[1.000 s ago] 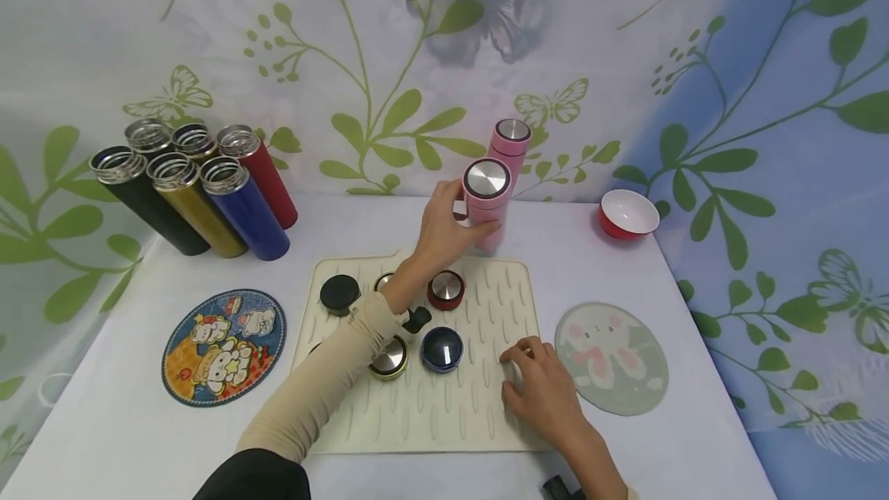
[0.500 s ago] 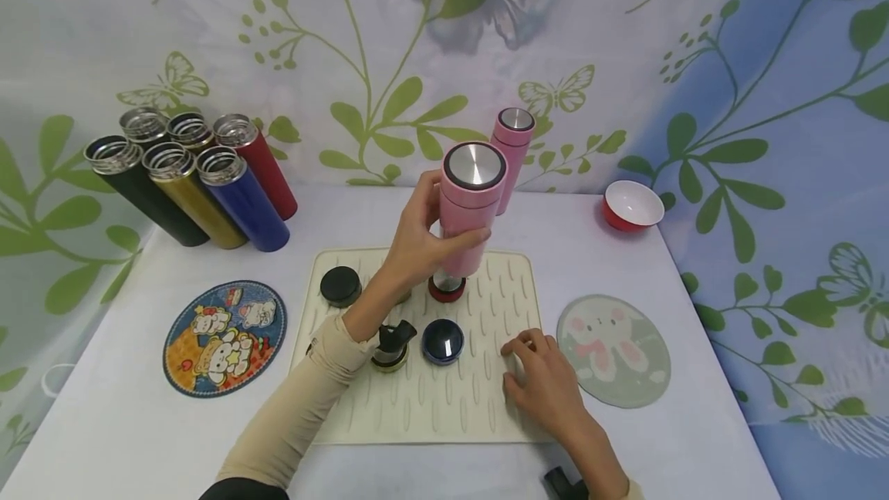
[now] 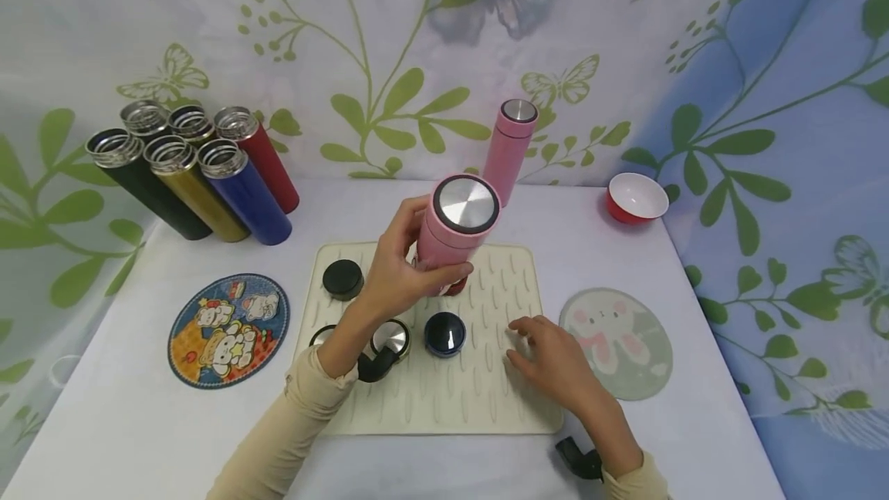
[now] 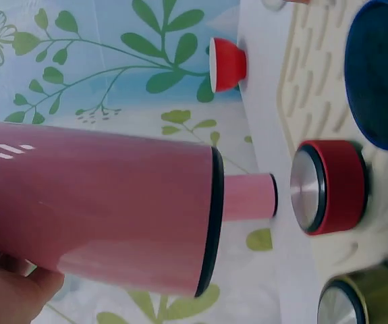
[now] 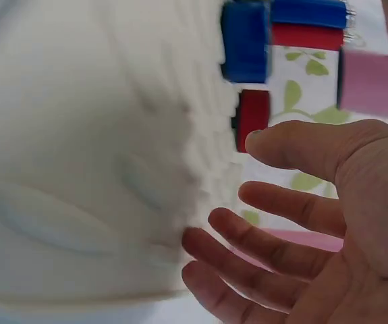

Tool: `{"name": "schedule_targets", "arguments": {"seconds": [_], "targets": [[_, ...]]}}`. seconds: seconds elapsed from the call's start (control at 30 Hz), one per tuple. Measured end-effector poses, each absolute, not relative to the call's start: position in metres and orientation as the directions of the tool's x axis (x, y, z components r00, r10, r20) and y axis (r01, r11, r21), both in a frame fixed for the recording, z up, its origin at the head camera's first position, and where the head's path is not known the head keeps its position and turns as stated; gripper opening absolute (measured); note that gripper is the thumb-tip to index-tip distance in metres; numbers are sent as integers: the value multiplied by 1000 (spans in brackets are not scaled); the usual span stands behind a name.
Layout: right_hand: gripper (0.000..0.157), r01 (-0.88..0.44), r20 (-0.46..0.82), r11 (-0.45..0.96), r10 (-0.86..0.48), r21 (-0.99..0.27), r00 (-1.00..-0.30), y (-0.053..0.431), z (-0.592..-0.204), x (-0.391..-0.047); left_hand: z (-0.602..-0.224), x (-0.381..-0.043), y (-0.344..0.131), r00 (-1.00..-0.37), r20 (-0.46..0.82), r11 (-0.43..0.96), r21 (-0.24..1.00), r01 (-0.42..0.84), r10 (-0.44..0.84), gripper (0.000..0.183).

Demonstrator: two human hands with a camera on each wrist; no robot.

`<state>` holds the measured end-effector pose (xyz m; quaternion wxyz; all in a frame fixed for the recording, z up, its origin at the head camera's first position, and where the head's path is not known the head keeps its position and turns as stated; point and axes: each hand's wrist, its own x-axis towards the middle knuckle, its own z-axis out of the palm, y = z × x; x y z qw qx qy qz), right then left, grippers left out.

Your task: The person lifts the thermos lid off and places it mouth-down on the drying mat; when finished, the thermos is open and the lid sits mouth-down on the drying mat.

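A pink thermos bottle (image 3: 444,241) with a steel-topped lid is held by my left hand (image 3: 396,272), fingers and thumb round its side. It is raised over the cream mat (image 3: 486,400), leaning slightly. In the left wrist view the thermos (image 4: 99,202) fills the left half, its dark base rim toward the mat. My right hand (image 3: 556,361) hovers by the mat's right side, fingers spread and holding nothing. Loose lids sit on the mat: a blue lid (image 3: 444,333), a gold lid (image 3: 390,336), a black lid (image 3: 343,278) and a red lid (image 4: 342,185), mostly hidden by the thermos in the head view.
Another pink thermos (image 3: 510,149) stands at the back. Several lidless bottles, among them a blue bottle (image 3: 253,199), cluster at back left. A red bowl (image 3: 628,211) stands at back right. A cartoon placemat (image 3: 229,334) and a pale bunny placemat (image 3: 642,361) flank the mat.
My left hand has lifted the pink thermos off the table at the back and brought it forward over the mat. My right hand has stayed near the mat's right side, its fingers extending a little.
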<state>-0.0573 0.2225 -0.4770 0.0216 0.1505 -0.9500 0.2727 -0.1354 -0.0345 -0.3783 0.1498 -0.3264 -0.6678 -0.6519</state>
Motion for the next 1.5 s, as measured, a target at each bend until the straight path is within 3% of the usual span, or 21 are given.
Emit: {"name": "schedule_targets", "arguments": {"seconds": [0.13, 0.27, 0.5, 0.63, 0.87, 1.27, 1.5], "targets": [[37, -355, 195, 717, -299, -600, -934, 223, -452, -68, -376, -134, -37, -721, 646, -27, 749, 662, 250, 82], [51, -422, 308, 570, -289, -705, -906, 217, -419, -74, -380, -131, -41, -707, 640, 110, 713, 692, 302, 78], [72, -512, 437, 428, -268, -745, -859, 202, -372, -81, -386, -124, -47, -611, 677, 403, 466, 788, 411, 73], [62, -504, 425, 452, -270, -736, -864, 194, -358, -85, -385, -124, -46, -572, 700, 489, 354, 798, 427, 70], [42, -363, 303, 550, -200, -752, -932, 183, -351, -78, -387, -116, -47, -520, 727, 564, 220, 796, 449, 65], [41, -501, 396, 358, -329, -788, -858, 185, -364, -70, -393, -104, -54, -526, 701, 513, 261, 818, 482, 71], [60, -635, 492, 366, -414, -680, -766, 185, -360, -66, -392, -104, -58, -571, 658, 429, 388, 816, 491, 75]]}}
